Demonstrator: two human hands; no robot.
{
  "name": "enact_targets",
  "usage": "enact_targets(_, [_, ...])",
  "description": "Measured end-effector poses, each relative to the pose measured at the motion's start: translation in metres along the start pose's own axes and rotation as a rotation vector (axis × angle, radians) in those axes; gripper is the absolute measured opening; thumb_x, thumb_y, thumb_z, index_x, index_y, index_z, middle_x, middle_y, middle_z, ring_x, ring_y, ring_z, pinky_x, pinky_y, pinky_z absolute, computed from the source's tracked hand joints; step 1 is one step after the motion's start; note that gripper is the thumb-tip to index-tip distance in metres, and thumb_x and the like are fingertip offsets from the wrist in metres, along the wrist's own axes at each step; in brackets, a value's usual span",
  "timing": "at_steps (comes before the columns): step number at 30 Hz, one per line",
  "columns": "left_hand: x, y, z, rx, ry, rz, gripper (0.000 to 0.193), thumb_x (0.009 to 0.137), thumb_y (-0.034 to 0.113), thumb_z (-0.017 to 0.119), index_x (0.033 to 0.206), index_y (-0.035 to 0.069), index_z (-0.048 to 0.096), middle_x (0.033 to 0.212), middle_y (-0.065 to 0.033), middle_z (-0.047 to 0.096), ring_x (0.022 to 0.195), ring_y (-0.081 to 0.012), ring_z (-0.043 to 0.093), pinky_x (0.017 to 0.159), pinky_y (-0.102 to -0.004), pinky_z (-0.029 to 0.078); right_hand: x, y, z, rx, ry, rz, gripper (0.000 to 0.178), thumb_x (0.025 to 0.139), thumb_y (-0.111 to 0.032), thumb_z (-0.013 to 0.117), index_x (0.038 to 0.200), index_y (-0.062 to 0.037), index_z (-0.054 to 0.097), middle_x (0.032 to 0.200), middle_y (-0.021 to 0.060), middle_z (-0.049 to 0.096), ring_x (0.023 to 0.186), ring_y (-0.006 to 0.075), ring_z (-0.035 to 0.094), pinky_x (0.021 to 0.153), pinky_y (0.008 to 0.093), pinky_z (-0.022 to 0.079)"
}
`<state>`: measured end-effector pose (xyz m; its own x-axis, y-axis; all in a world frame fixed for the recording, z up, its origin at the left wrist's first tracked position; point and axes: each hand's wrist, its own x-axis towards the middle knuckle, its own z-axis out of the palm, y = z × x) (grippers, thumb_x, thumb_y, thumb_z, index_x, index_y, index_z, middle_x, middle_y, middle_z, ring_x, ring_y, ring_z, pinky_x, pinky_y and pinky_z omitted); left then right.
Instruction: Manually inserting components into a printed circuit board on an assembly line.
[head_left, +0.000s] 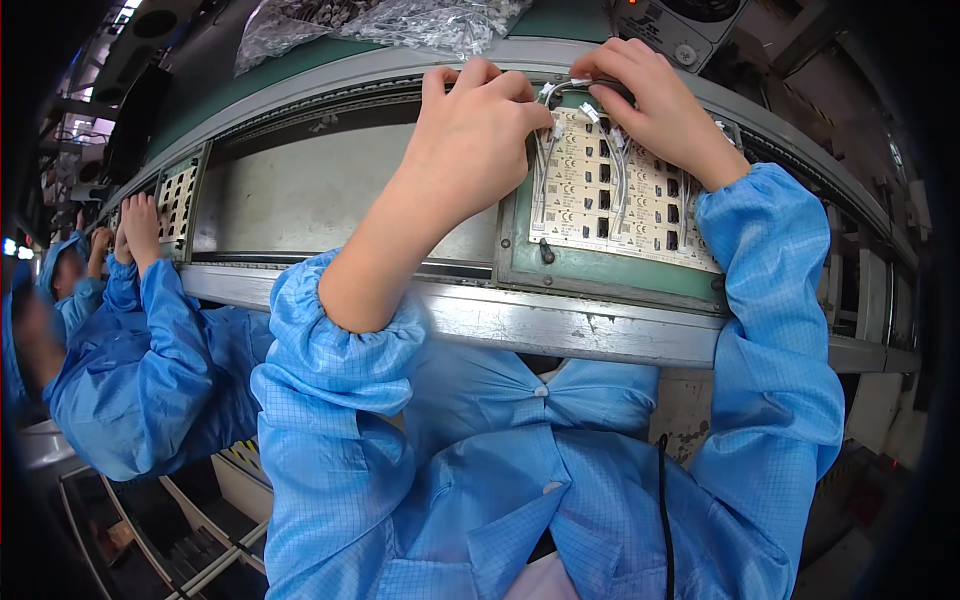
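A cream circuit board panel (575, 190) with rows of black components lies on a green fixture plate (600, 268). Several thin white and grey wires with white connectors (590, 112) rest across it. My left hand (470, 140) is at the panel's upper left corner, its fingers curled together by the wires; whatever the fingertips grip is hidden. Above the panel's top edge, my right hand (655, 110) pinches a grey wire cable (570, 84), which runs left toward my left fingertips.
Clear plastic bags of white connectors (430, 25) lie beyond the line's far rail. A metal rail (560, 325) runs along the near side. Leftward, co-workers in blue coats (150, 380) have hands at another panel (178, 205). A boxy device with a fan (690, 30) stands at the back right.
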<state>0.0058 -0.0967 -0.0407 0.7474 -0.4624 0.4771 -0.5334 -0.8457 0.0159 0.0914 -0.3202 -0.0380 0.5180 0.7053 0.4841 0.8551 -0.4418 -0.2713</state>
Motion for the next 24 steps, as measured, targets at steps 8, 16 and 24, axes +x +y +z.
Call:
enact_targets(8, [0.004,0.001,0.004,0.03,0.005,0.047,0.022,0.077,0.008,0.065,0.094,0.017,0.076,0.098,-0.0011,0.066,0.106,-0.0242,0.058,0.096,-0.0476,0.039,-0.003,0.01,0.004,-0.024,-0.039,-0.007,0.01,0.089,-0.007,0.063,0.098,-0.004,0.066,0.098,0.0074,0.06,0.096,0.0275,0.056,0.089,0.0393,0.045])
enact_targets(16, [0.004,-0.008,0.006,-0.063,0.021,0.05,0.025,0.08,0.007,0.062,0.097,0.017,0.076,0.102,-0.0001,0.067,0.108,-0.024,0.058,0.099,-0.0505,0.039,-0.002,-0.001,0.011,-0.191,0.037,-0.092,0.01,0.086,-0.005,0.066,0.096,-0.006,0.066,0.095,0.0049,0.06,0.097,0.0249,0.056,0.091,0.0381,0.043])
enact_targets(24, [0.012,-0.015,0.02,-0.037,0.074,-0.027,0.021,0.086,0.019,0.066,0.105,0.019,0.075,0.103,0.0004,0.067,0.106,-0.023,0.06,0.099,-0.0553,0.039,-0.001,-0.009,0.006,-0.213,-0.016,-0.129,0.017,0.083,-0.002,0.066,0.1,-0.0074,0.065,0.097,0.0045,0.061,0.099,0.0252,0.056,0.091,0.0381,0.042])
